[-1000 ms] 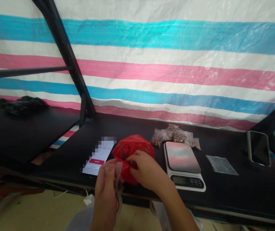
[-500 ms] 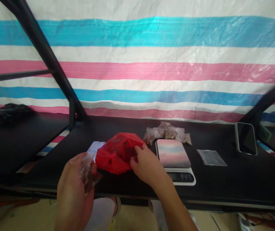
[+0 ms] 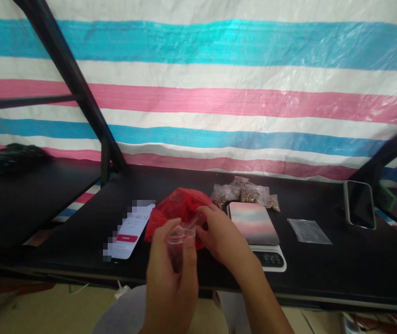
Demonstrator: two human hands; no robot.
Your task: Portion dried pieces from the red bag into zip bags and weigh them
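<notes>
My left hand point(image 3: 170, 283) is closed around a small clear plastic bag point(image 3: 181, 233) with dark contents, its mouth facing up. Close beside that mouth is my right hand point(image 3: 219, 232), its fingers bent together in a pinch; what they hold is hidden. Behind both hands a crumpled red plastic bag point(image 3: 170, 204) lies open on the black table point(image 3: 80, 232). To the right of my right hand sits a kitchen scale point(image 3: 254, 223) with a white base and a reflective plate, bearing nothing.
A phone with a lit timer screen point(image 3: 131, 232) lies left of the red bag. Several filled small bags point(image 3: 254, 194) are piled behind the scale. Further right are a flat clear bag point(image 3: 310, 230) and a dark-screened phone point(image 3: 359, 204). A striped sheet point(image 3: 219, 99) hangs behind.
My left hand has moved right with the clear bag, to in front of the red bag. My right hand has drawn out from the red bag's opening toward it. The timer phone is now uncovered.
</notes>
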